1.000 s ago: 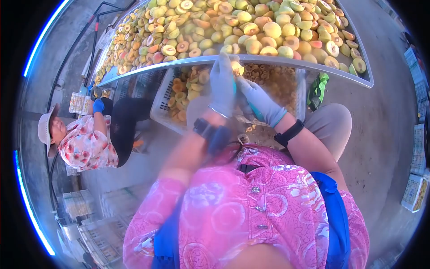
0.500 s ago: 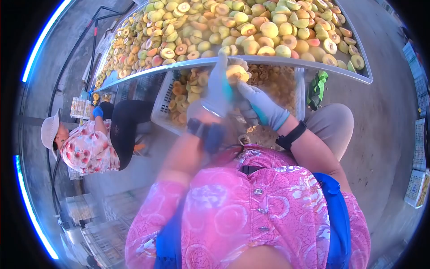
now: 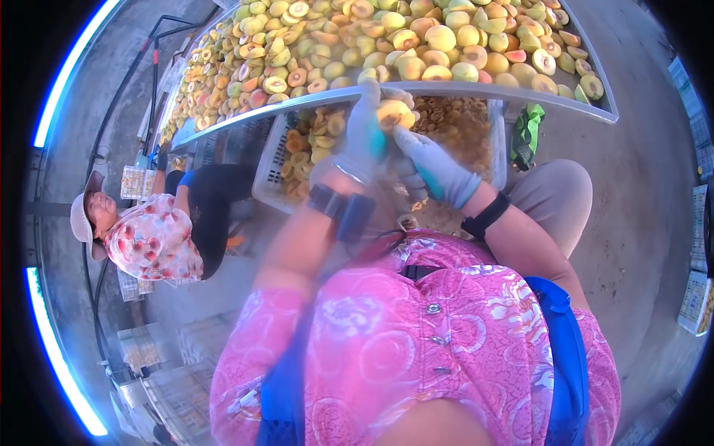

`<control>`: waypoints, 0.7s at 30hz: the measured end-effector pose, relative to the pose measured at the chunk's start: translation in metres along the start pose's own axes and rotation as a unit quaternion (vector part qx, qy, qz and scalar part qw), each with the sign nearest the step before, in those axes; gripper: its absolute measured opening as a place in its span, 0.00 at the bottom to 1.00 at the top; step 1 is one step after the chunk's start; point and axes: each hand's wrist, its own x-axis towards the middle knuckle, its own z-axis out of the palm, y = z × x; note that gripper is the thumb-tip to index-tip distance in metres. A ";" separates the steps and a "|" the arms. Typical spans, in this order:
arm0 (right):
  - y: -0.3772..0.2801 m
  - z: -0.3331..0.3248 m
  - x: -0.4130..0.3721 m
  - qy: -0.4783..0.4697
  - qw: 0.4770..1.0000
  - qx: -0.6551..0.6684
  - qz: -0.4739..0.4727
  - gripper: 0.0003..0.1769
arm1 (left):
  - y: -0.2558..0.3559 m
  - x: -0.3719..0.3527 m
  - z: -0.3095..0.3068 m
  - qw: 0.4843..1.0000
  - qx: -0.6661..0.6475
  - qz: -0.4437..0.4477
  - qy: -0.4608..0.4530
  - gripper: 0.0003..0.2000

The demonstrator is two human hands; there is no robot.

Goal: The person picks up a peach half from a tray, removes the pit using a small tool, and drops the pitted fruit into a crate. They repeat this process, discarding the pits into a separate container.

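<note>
My left hand (image 3: 364,134), in a grey glove with a green-blue patch, grips a yellow peach (image 3: 395,114), its fingers wrapped round the back. My right hand (image 3: 437,168), gloved the same way, is closed with its fingertips up against the lower right of the fruit. Whether a small tool sits inside those curled fingers cannot be seen. Both hands are just below the metal rim of a sloping tray (image 3: 476,91) heaped with halved and whole peaches (image 3: 439,39). Under them stands a white plastic crate (image 3: 269,167) holding peach halves on the left and brownish pieces on the right.
A co-worker (image 3: 152,234) in a hat and flowered top sits at the left by the same tray. A green bag (image 3: 526,137) hangs right of the crate. More filled crates (image 3: 697,301) line the right edge, with stacked crates (image 3: 182,379) lower left.
Both hands stay at nearly the same place, still on the peach. The view has shifted slightly. The co-worker's head has tipped up and their arm has moved toward the tray.
</note>
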 end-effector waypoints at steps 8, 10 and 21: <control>0.004 0.003 -0.004 0.046 0.999 0.013 -0.011 0.17 | -0.001 0.002 0.006 0.997 0.070 0.014 -0.035 0.28; 0.004 0.003 -0.005 0.039 0.999 0.001 -0.007 0.17 | 0.009 -0.008 0.018 0.999 -0.002 -0.053 0.008 0.28; 0.005 -0.004 -0.006 -0.047 0.997 0.052 0.032 0.17 | 0.007 -0.011 0.016 0.998 -0.008 -0.055 -0.012 0.28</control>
